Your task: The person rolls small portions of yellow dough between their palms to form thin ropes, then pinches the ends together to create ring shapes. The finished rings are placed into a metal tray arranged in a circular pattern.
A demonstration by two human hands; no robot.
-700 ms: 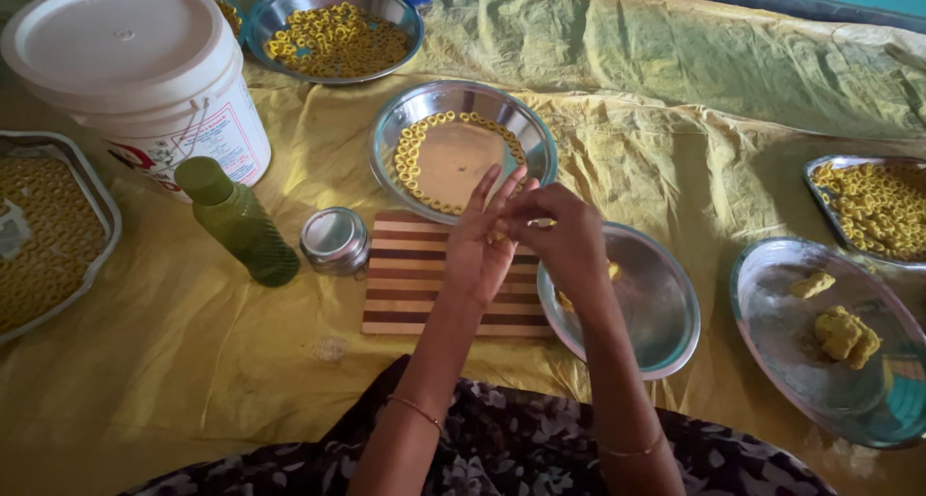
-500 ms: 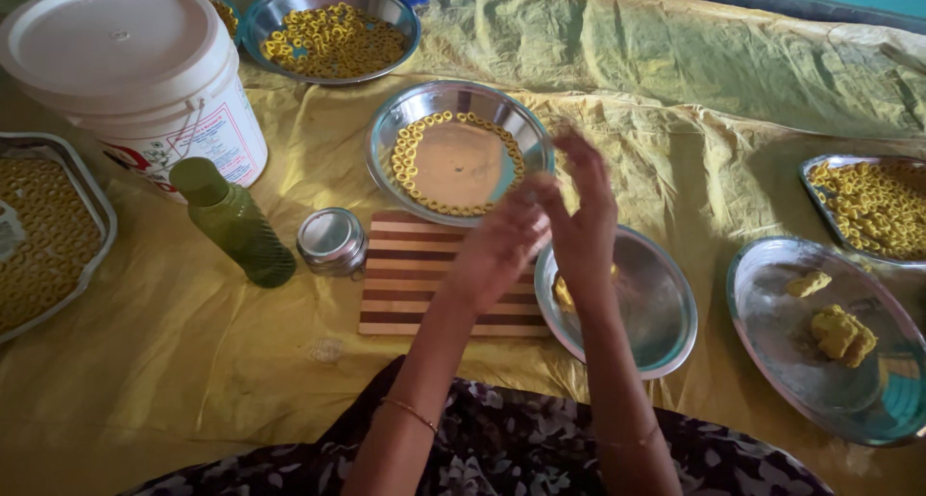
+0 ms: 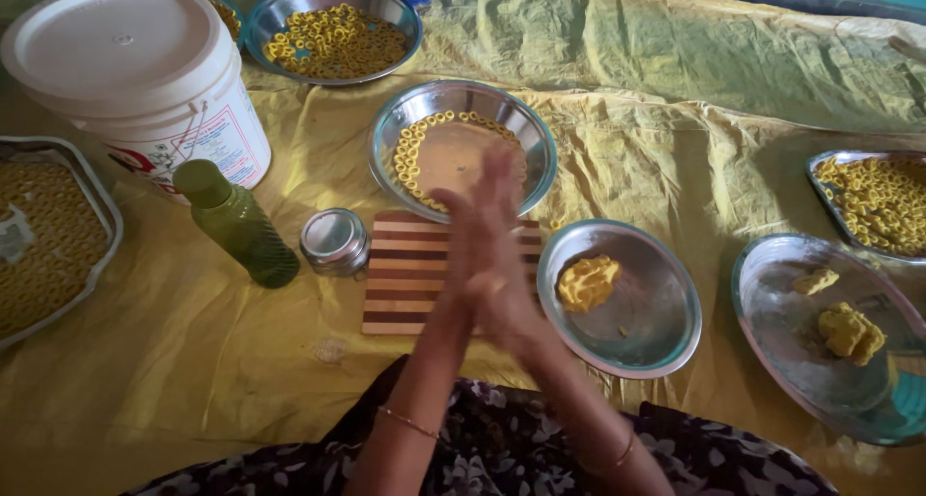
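Since the earlier frames, your hands had drawn together over the striped wooden board (image 3: 410,274), palms pressed flat against each other, where half a second before they were parted and raised toward the bowl. Your left hand (image 3: 471,255) and right hand (image 3: 509,264) were blurred by motion, fingers extended and pointing away from you. Whether anything lay between the palms could not be told; neither grip was curled around an object.

Just right of the board stood a steel plate (image 3: 666,332) carrying a lump of yellow dough (image 3: 586,282), close beside your right hand but not touching it. Beyond your fingertips sat a steel bowl (image 3: 386,139) with small dough rings (image 3: 410,158) arranged along its inner wall. A small round steel tin (image 3: 334,239) was just left of the board, and a green bottle (image 3: 236,224) stood upright beside that, near a white lidded bucket (image 3: 125,62).

At the far right, another steel plate (image 3: 772,313) held two dough pieces (image 3: 849,330). Further trays of rings lay at the left edge, the right edge and the top. Everything rested on a yellow sheet (image 3: 675,120).
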